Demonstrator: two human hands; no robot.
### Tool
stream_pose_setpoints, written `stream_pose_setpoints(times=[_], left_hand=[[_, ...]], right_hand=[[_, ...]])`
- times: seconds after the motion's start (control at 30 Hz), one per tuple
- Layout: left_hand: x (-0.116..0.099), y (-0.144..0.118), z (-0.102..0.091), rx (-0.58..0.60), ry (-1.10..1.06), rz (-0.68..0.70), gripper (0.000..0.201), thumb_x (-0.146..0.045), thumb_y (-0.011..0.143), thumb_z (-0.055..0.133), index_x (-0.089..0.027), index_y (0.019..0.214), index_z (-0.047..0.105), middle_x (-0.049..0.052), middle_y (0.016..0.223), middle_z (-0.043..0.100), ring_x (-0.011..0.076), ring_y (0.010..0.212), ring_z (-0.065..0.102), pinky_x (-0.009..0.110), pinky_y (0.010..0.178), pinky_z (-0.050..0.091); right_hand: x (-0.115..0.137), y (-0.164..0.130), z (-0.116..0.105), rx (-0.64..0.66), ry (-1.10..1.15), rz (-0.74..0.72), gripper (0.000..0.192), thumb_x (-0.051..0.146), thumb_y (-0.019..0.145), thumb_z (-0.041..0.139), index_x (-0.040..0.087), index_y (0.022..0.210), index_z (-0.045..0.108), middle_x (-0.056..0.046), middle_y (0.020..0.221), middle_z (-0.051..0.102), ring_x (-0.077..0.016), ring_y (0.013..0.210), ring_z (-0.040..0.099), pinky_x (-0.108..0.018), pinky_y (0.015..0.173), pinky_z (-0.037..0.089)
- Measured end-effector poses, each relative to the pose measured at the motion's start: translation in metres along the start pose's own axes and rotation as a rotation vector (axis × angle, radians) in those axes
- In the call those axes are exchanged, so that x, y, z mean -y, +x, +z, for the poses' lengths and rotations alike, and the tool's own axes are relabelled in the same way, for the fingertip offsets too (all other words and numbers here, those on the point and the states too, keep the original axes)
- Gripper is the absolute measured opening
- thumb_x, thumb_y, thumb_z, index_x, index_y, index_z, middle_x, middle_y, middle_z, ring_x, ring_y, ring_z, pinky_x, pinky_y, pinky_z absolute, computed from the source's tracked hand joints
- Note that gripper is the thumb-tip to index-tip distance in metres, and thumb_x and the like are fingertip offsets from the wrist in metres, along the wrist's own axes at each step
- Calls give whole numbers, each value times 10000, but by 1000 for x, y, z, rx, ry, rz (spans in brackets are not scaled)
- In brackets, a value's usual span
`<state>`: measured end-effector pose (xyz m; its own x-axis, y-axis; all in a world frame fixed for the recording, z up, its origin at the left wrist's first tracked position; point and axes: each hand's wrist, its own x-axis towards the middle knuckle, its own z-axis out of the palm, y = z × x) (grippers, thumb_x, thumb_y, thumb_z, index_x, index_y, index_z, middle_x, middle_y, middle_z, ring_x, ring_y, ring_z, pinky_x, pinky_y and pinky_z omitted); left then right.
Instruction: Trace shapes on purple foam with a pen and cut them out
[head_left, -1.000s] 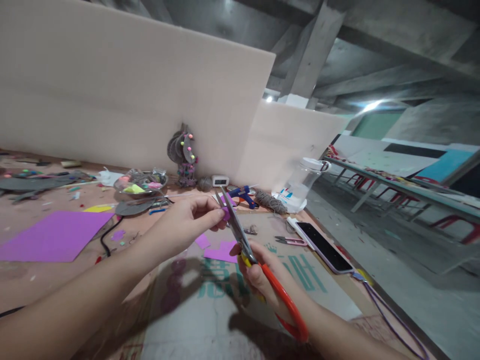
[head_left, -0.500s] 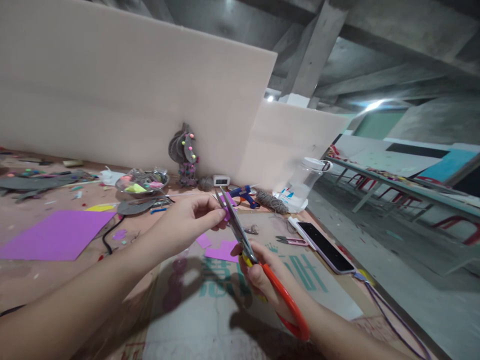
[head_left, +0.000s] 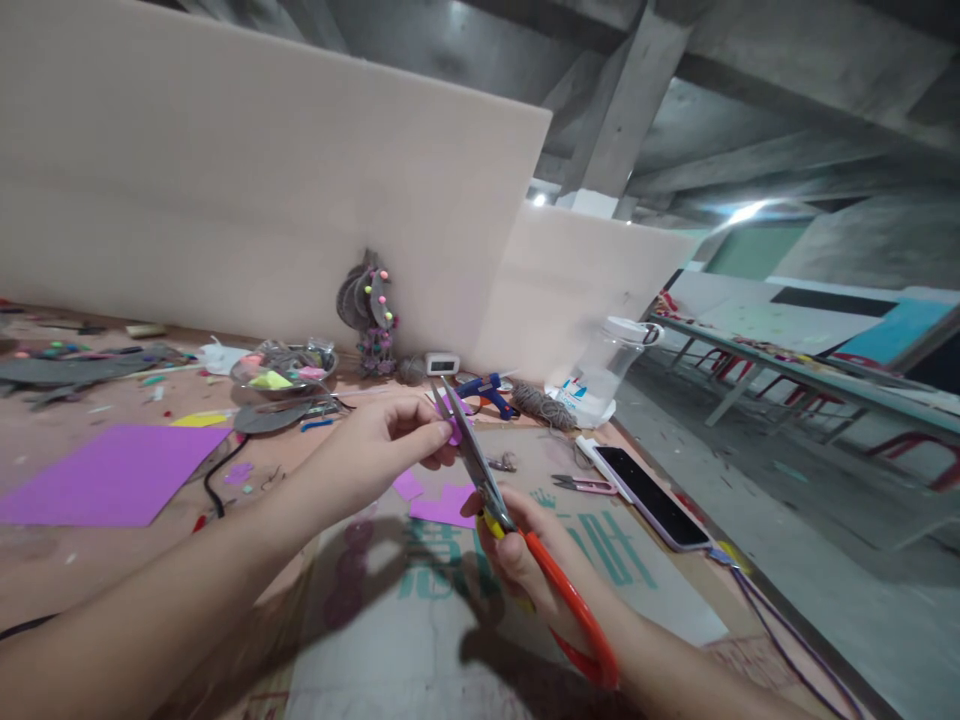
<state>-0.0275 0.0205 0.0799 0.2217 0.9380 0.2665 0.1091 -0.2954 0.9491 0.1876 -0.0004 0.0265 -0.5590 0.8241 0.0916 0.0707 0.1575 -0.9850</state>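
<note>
Cardboard-covered table (head_left: 420,640); left hand (head_left: 375,455) pinches purple scrap (head_left: 454,431), right hand (head_left: 525,550) grips scissors (head_left: 480,470).

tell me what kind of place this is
Probably a craft workshop in a bare concrete building: a worktable strewn with scraps, a purple foam sheet, a blue glue gun, and the right hand working red-handled scissors on a small purple piece.
</note>
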Motion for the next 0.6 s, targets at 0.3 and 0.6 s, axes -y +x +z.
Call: stream_pose_setpoints(times=[0.3,0.6], left_hand=[[3,1,0,29,-75,-19,273,-357,868,615,-172,671,576,13,743,652,138,712,644,282,712,529],[0,0,2,29,-68,-61,266,-375,856,618,-166,694,592,37,736,681,157,722,664,291,702,538]], right_hand=[[3,1,-2,29,13,12,591,714,814,576,179,1061,523,46,676,411,-78,519,301,-222,447,243],[-5,0,0,32,30,-36,534,688,855,542,189,1045,536,35,707,418,-77,530,311,-212,451,271]])
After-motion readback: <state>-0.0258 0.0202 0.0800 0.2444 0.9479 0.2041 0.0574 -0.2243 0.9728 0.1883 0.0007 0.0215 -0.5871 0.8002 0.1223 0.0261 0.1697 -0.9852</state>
